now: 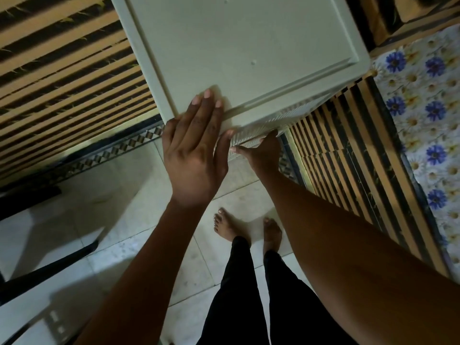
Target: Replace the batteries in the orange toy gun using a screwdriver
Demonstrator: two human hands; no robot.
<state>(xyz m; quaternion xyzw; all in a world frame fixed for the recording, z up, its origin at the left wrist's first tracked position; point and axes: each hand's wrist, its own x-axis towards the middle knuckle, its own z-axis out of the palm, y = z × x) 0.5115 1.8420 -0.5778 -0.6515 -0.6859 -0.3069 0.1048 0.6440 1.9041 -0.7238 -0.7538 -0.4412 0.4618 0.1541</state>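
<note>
No orange toy gun, batteries or screwdriver are in view. I look straight down on a white plastic drawer cabinet (249,46). My left hand (196,150) lies flat on the near edge of its top, fingers stretched out and holding nothing. Lower down, my right hand (263,153) has its fingers hooked on the woven-pattern drawer front (273,118) just under the top. The inside of the drawer is hidden.
Striped orange-and-black cloth hangs on the left (62,83) and on the right (348,150) of the cabinet. A floral sheet with blue flowers (428,108) lies at the far right. My bare feet (231,225) stand on pale floor tiles (124,220).
</note>
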